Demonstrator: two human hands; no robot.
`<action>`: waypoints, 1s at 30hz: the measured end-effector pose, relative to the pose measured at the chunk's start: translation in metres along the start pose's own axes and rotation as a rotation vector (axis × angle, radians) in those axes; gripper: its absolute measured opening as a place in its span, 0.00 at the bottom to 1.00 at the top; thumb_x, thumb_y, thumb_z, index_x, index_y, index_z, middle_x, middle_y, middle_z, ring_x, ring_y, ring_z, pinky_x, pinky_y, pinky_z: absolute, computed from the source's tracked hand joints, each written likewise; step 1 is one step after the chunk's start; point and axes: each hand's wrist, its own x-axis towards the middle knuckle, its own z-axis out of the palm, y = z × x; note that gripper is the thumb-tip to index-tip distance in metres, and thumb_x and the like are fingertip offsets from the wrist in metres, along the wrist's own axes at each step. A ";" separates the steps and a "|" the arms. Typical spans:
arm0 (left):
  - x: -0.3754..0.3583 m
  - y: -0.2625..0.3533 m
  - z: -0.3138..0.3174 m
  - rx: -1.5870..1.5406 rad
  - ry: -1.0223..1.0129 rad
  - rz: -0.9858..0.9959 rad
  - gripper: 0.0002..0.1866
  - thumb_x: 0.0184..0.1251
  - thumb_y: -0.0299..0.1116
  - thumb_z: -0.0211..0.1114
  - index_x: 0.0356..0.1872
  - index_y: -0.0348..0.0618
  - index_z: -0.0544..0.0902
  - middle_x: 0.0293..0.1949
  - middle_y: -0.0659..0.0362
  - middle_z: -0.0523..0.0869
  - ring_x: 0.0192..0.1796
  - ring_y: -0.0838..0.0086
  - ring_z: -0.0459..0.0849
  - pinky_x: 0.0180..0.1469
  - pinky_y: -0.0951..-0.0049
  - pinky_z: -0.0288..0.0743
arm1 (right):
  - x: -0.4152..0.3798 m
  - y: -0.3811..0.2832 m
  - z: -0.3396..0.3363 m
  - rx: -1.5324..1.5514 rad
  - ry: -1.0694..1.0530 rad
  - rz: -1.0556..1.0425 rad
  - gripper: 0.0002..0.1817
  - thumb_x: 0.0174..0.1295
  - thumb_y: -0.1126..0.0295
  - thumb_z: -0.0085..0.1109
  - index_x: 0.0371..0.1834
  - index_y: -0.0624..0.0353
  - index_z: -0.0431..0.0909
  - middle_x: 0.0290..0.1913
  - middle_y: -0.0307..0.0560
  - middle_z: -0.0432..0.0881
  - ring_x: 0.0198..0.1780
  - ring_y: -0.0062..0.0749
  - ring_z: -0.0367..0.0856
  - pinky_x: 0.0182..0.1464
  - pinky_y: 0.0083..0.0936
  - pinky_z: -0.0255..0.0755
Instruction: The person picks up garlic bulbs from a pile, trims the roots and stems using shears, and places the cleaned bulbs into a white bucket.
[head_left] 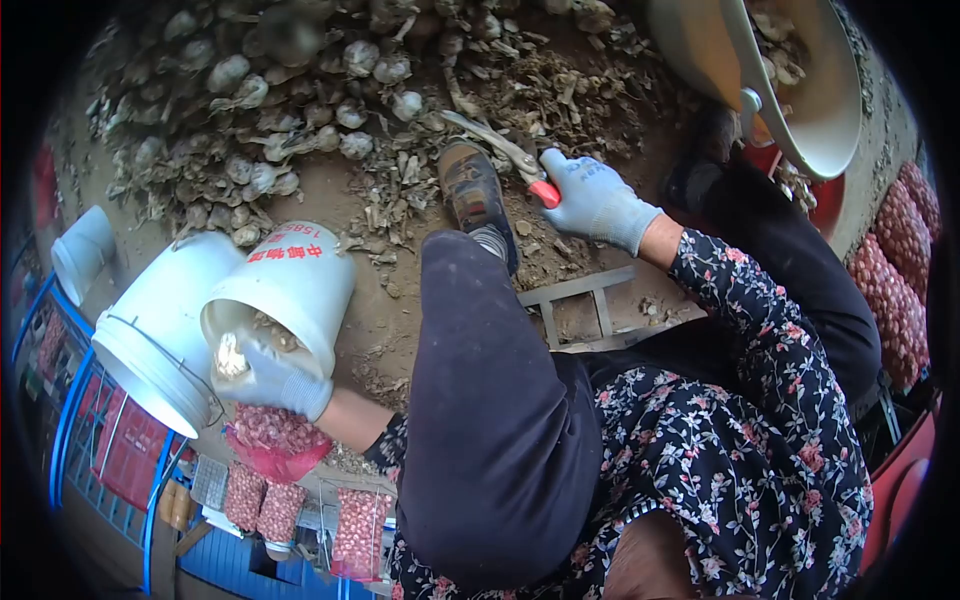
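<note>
My left hand (275,382), in a pale glove, is at the mouth of a tipped white bucket (310,265) with red lettering. Its fingers are closed round a pale garlic bulb (231,356). More bulbs lie inside that bucket. On the right, my right hand (598,203), gloved too, is wrapped round the red handle of a pair of shears (500,147). The metal part of the shears reaches up and left, above a brown shoe (472,186). A heap of garlic with dry stalks (270,110) lies on the ground beyond both hands.
Another white bucket (165,335) leans at the left, near a small pail (84,254) and blue metal railings (65,420). A large pale container (835,100) is at the upper right. Filled red net bags (890,305) stand at the right; others (360,530) are at the lower left.
</note>
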 end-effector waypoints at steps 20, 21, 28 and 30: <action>0.015 -0.036 0.147 -0.604 -0.580 -0.513 0.30 0.53 0.23 0.71 0.58 0.39 0.70 0.36 0.58 0.81 0.22 0.81 0.75 0.18 0.84 0.64 | 0.018 -0.045 0.016 0.131 -0.109 -0.134 0.18 0.61 0.58 0.56 0.42 0.61 0.68 0.33 0.61 0.80 0.39 0.57 0.80 0.41 0.47 0.72; 0.001 -0.022 0.140 -0.599 -0.611 -0.473 0.29 0.53 0.22 0.70 0.58 0.40 0.70 0.36 0.58 0.81 0.22 0.82 0.75 0.18 0.86 0.64 | 0.018 -0.052 0.014 0.130 -0.112 -0.131 0.18 0.61 0.58 0.56 0.42 0.61 0.68 0.33 0.61 0.80 0.39 0.57 0.80 0.41 0.47 0.72; -0.032 0.016 0.140 -0.598 -0.899 -0.160 0.32 0.50 0.18 0.65 0.61 0.37 0.68 0.48 0.56 0.78 0.47 0.76 0.79 0.49 0.79 0.75 | 0.021 -0.064 -0.011 -0.258 0.172 -0.229 0.25 0.57 0.52 0.60 0.47 0.60 0.69 0.38 0.50 0.79 0.41 0.43 0.81 0.44 0.39 0.71; -0.039 0.017 0.143 -0.436 -1.008 -0.002 0.34 0.49 0.16 0.63 0.63 0.33 0.67 0.51 0.54 0.77 0.51 0.74 0.78 0.55 0.75 0.75 | 0.023 -0.062 -0.017 -0.372 0.201 -0.214 0.26 0.56 0.50 0.60 0.47 0.59 0.68 0.38 0.50 0.79 0.41 0.43 0.81 0.43 0.39 0.70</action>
